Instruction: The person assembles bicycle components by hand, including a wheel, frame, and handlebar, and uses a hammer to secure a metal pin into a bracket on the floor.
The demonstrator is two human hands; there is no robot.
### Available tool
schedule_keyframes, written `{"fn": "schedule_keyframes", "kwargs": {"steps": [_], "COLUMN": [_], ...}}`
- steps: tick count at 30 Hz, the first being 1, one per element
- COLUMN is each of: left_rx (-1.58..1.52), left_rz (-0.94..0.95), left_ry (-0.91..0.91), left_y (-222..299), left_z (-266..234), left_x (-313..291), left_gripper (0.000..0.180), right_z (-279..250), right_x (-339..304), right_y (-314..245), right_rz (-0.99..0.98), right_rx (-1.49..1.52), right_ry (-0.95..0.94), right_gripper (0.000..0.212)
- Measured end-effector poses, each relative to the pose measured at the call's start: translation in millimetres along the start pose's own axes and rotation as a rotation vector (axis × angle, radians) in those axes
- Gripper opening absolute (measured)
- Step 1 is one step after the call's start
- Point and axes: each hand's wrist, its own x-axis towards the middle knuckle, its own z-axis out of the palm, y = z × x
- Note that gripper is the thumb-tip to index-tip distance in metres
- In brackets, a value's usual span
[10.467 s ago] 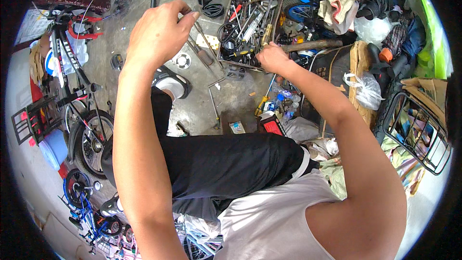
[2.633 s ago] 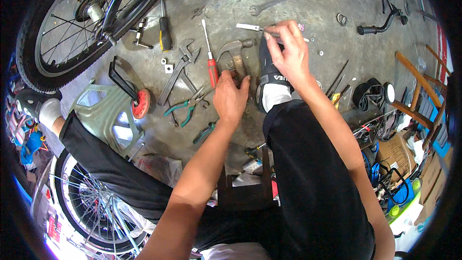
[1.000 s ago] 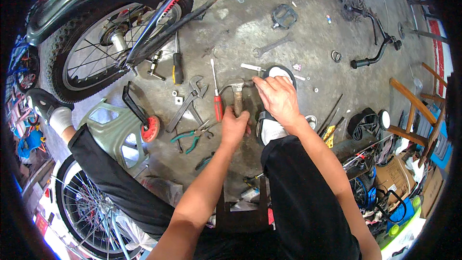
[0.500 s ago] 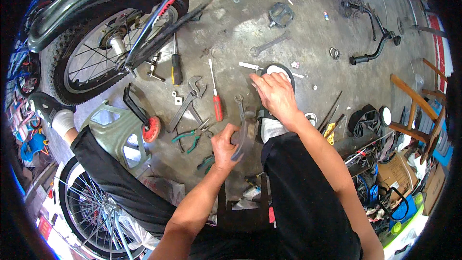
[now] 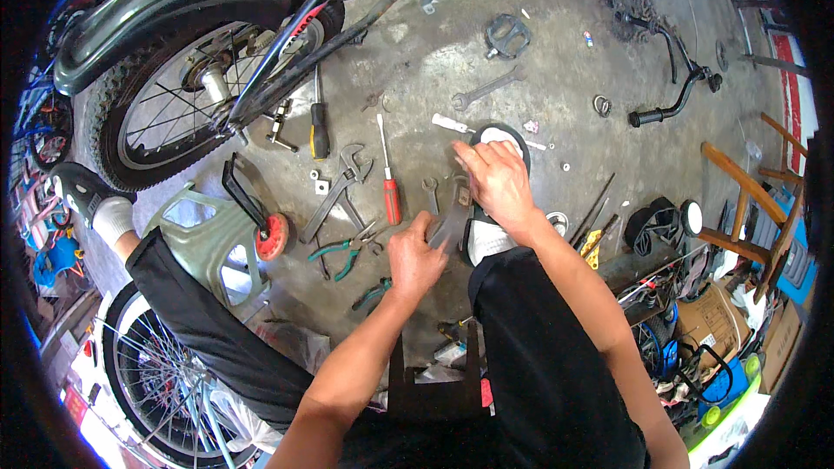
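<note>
My left hand (image 5: pixel 415 256) is closed around a dark, curved piece (image 5: pixel 451 224), blurred by motion, whose kind I cannot make out. Above my right shoe my right hand (image 5: pixel 502 182) has its fingers bent together, close to the upper end of that piece. Whatever its fingertips hold, if anything, is hidden. Just left of the dark piece lies a small wrench (image 5: pixel 432 194). Left of it are a red-handled screwdriver (image 5: pixel 392 195), an adjustable wrench (image 5: pixel 334 195) and green-handled pliers (image 5: pixel 347 259). Beyond my right hand lies a white-handled tool (image 5: pixel 450 123).
A bicycle (image 5: pixel 261 78) fills the upper left. A green stool (image 5: pixel 187 247) carries a red-wheeled bracket (image 5: pixel 271 243). A pedal (image 5: pixel 508 36), open-end wrench (image 5: pixel 488 89) and handlebar (image 5: pixel 673 111) lie on the floor (image 5: pixel 573 87). A wooden stool (image 5: pixel 743 169) stands at right.
My left hand has moved slightly right and up with the dark piece, whose upper end is now closer to my right hand. My right hand has shifted slightly down and its fingers are more curled.
</note>
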Motion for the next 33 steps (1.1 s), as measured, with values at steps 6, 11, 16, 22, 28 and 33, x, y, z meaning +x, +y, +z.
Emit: {"fn": "schedule_keyframes", "kwargs": {"steps": [6, 11, 16, 22, 28, 33], "left_rx": [-0.141, -0.116, -0.110, -0.100, -0.090, -0.159], "left_rz": [0.186, 0.178, 0.059, 0.035, 0.020, 0.189], "left_ry": [0.115, 0.121, 0.090, 0.072, -0.004, 0.009], "left_y": [18.0, 0.9, -13.2, -20.4, -21.4, -2.3], "left_z": [-14.6, -6.4, -0.4, -0.5, -4.0, -12.7], "left_x": [-2.8, -15.1, -22.2, -22.7, -24.7, -16.5], "left_gripper": [0.036, 0.034, 0.033, 0.028, 0.025, 0.023], "right_z": [5.4, -2.9, -0.9, -0.3, -1.0, 0.7], "right_x": [3.9, 1.4, 0.8, 0.2, 1.0, 0.4], "right_y": [6.3, 0.4, 1.5, 2.1, 2.0, 3.8], "right_rz": [-0.017, -0.066, -0.069, -0.087, -0.097, -0.065], "right_rx": [-0.022, 0.020, 0.007, -0.022, -0.013, 0.024], "right_ry": [0.030, -0.009, 0.024, -0.005, -0.021, 0.025], "right_gripper": [0.030, 0.030, 0.031, 0.034, 0.036, 0.036]}}
